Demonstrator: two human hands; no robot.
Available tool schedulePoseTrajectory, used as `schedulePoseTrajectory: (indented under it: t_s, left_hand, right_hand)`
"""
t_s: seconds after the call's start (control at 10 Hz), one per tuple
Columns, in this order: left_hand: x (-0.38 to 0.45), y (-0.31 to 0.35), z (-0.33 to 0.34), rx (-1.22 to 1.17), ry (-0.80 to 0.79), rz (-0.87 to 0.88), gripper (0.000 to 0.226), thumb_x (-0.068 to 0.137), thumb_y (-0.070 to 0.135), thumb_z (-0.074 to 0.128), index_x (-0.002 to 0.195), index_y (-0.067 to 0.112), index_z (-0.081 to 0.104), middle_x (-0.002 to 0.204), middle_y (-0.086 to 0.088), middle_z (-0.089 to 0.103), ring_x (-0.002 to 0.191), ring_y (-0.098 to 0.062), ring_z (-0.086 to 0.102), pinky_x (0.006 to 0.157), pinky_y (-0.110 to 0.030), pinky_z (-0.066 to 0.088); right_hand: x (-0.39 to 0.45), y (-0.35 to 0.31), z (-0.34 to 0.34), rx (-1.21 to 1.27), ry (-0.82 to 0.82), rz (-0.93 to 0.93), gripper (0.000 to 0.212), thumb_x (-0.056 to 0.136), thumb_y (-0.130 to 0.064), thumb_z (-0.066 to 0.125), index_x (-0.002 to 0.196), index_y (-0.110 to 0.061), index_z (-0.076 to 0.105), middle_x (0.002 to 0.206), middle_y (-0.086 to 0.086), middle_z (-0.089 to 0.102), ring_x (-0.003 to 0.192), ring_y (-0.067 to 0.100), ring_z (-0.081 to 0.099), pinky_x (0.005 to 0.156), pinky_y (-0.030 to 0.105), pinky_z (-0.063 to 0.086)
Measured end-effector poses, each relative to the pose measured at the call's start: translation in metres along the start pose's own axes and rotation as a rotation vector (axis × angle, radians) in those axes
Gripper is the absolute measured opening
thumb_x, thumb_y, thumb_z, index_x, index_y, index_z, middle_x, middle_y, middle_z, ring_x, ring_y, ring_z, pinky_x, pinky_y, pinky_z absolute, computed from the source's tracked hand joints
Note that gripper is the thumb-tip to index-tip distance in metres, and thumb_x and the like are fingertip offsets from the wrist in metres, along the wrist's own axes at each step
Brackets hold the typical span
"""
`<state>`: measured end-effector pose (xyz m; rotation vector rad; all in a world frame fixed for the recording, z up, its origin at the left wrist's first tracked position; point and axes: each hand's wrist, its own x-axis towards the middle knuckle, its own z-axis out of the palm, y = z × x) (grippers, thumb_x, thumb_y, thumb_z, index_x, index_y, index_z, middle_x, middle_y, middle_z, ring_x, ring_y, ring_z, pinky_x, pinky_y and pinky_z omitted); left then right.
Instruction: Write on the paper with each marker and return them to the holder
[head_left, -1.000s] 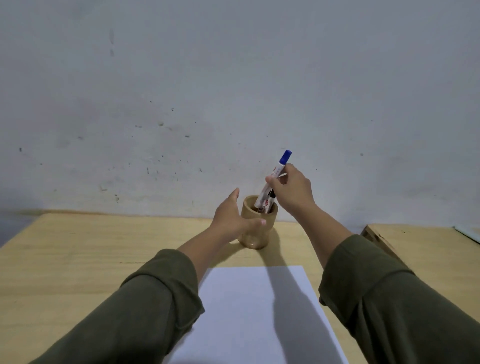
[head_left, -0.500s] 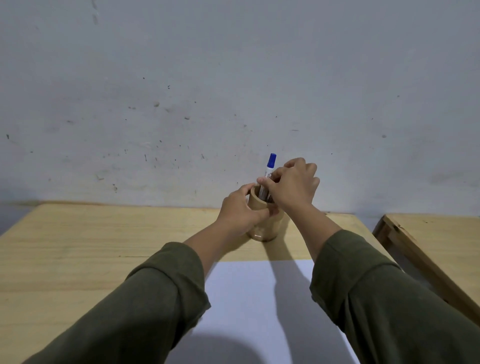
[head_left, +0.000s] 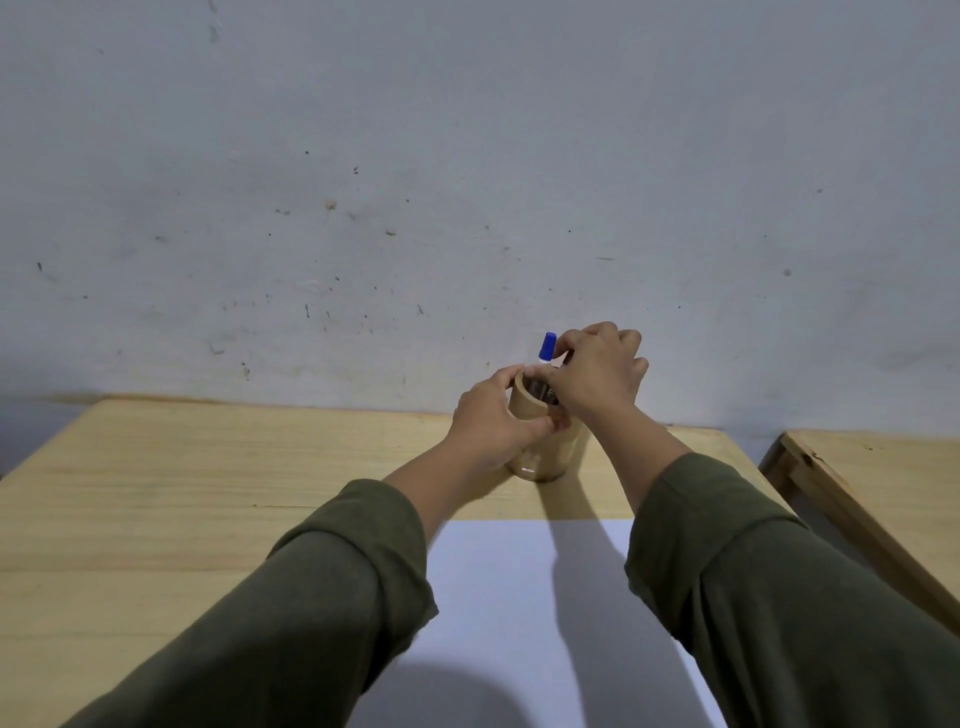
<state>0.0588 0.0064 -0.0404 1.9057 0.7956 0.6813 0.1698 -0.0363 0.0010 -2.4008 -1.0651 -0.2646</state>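
A round wooden holder (head_left: 545, 452) stands on the table near the wall. My left hand (head_left: 493, 421) is wrapped around its left side and rim. A marker with a blue cap (head_left: 546, 347) stands upright in the holder, only its cap and a bit of barrel showing above the rim. My right hand (head_left: 597, 371) is over the holder's right side, fingers curled by the marker's top; dark markers inside are mostly hidden. A white sheet of paper (head_left: 519, 597) lies in front of the holder, partly under my sleeves.
The light wooden table (head_left: 208, 483) runs back to a grey wall (head_left: 467, 182). A second wooden table (head_left: 883, 483) stands to the right, with a narrow gap between the two.
My right hand has lowered the blue-capped marker into the holder, from tilted and high to upright and deep. My left hand has closed around the holder. The view shifted slightly left.
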Motion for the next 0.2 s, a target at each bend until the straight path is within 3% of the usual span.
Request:
schedulePoseTrajectory:
  t_s: [0.1,0.2]
  left_hand:
    - [0.003,-0.004,0.002,0.026,-0.003,-0.006,0.068,0.064,0.042,0.078,0.124,0.031,0.049,0.110,0.010,0.060,0.114,-0.017,0.051,0.074,-0.017,0.040]
    - [0.002,-0.003,-0.004,0.067,0.009,-0.020,0.089,0.068,0.040,0.076,0.142,0.021,0.030,0.144,0.004,0.044,0.135,-0.019,0.035,0.100,-0.027,0.035]
  right_hand:
    - [-0.001,0.001,-0.003,0.042,-0.032,-0.012,0.048,0.076,-0.051,0.068,0.115,-0.024,0.060,0.128,0.004,0.048,0.122,0.026,0.033,0.090,0.034,0.029]
    - [-0.002,0.000,-0.013,0.087,-0.019,-0.023,0.054,0.075,-0.049,0.071,0.122,-0.028,0.055,0.133,0.004,0.047,0.125,0.025,0.032,0.091,0.035,0.029]
